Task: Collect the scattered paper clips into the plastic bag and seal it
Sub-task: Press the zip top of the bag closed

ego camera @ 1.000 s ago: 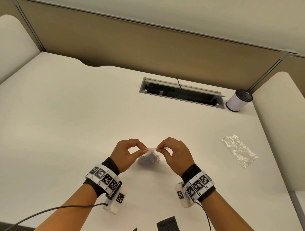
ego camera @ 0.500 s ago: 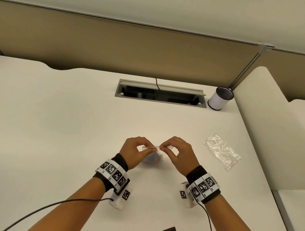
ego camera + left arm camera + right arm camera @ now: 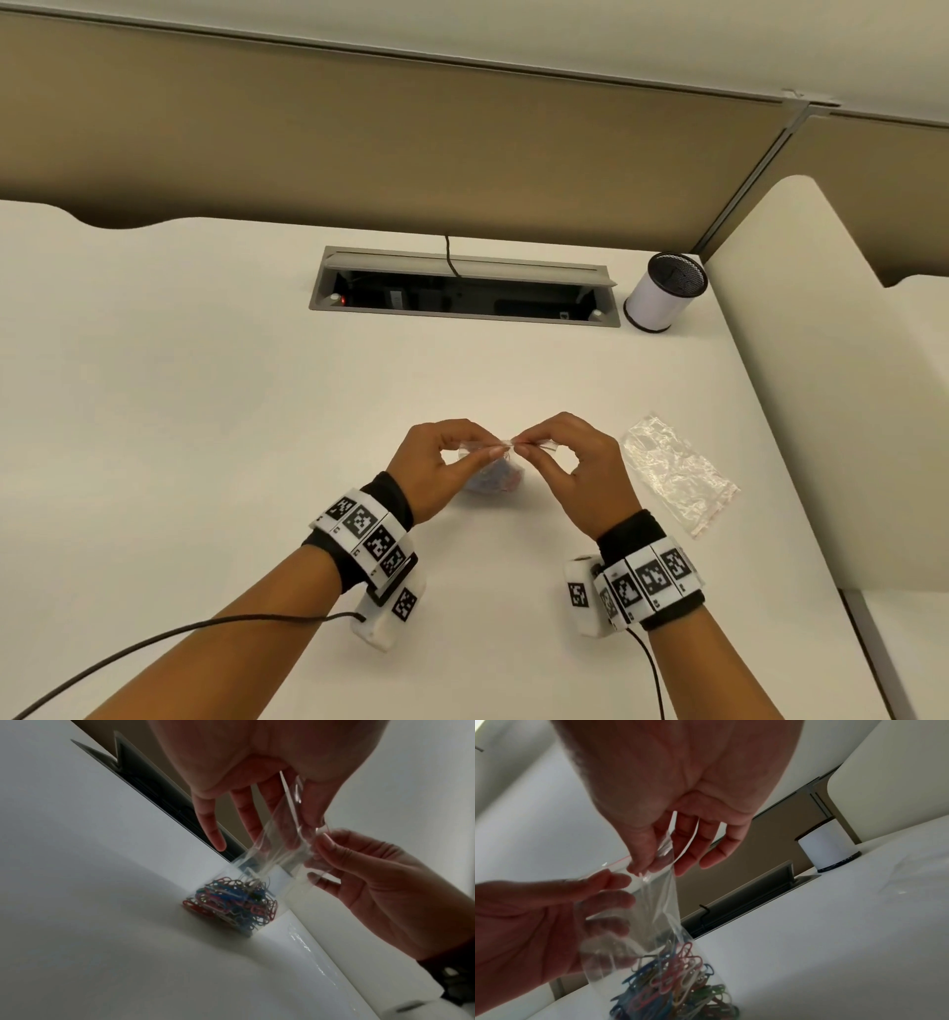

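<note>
A small clear plastic bag (image 3: 482, 446) stands on the white desk (image 3: 257, 462), with several coloured paper clips (image 3: 497, 480) heaped in its bottom. My left hand (image 3: 489, 453) pinches the bag's top strip between thumb and forefinger. My right hand (image 3: 523, 448) pinches the same strip just beside it, fingertips nearly touching. In the left wrist view the left hand (image 3: 302, 801) holds the bag (image 3: 270, 854) above the clips (image 3: 231, 902), and the right hand (image 3: 318, 841) grips it from the right. The right wrist view shows the right hand (image 3: 652, 860), the left hand (image 3: 613, 880) and the clips (image 3: 675, 983).
A second, empty clear bag (image 3: 678, 473) lies flat to the right of my right hand. A white cup with a black mesh lining (image 3: 665, 293) stands by the open cable hatch (image 3: 462, 288) at the back. A beige partition (image 3: 462, 154) and an adjoining desk (image 3: 821, 411) bound the space.
My two pinches have come together along the bag's top strip, from apart at its ends to almost touching at the middle. The bag stays on the desk.
</note>
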`<state>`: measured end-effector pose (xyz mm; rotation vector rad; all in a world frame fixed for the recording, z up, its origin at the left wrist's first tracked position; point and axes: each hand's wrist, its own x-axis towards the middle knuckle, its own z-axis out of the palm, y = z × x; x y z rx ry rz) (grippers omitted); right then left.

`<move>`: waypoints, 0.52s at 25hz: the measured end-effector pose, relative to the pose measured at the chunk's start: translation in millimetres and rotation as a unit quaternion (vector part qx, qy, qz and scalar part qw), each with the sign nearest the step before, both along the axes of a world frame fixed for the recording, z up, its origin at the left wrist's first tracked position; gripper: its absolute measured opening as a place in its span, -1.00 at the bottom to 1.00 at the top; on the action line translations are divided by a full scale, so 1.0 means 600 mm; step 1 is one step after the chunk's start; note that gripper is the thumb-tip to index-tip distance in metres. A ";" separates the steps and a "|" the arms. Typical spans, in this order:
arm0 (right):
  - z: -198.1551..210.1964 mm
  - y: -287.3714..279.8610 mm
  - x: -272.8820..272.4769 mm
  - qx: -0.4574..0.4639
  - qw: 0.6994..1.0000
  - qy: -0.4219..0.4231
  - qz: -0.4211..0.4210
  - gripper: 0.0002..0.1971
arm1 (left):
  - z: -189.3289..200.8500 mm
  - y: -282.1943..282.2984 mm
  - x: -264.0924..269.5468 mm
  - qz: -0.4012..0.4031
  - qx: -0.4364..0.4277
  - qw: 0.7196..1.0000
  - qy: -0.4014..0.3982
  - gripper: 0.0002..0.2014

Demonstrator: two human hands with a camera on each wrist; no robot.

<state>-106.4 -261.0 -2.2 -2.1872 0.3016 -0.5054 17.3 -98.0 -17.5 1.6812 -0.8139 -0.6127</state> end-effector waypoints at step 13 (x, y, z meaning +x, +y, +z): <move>-0.064 -0.023 -0.003 0.283 0.953 0.107 0.014 -0.92 | -0.015 -0.040 0.033 0.109 -0.032 0.982 0.148 -0.89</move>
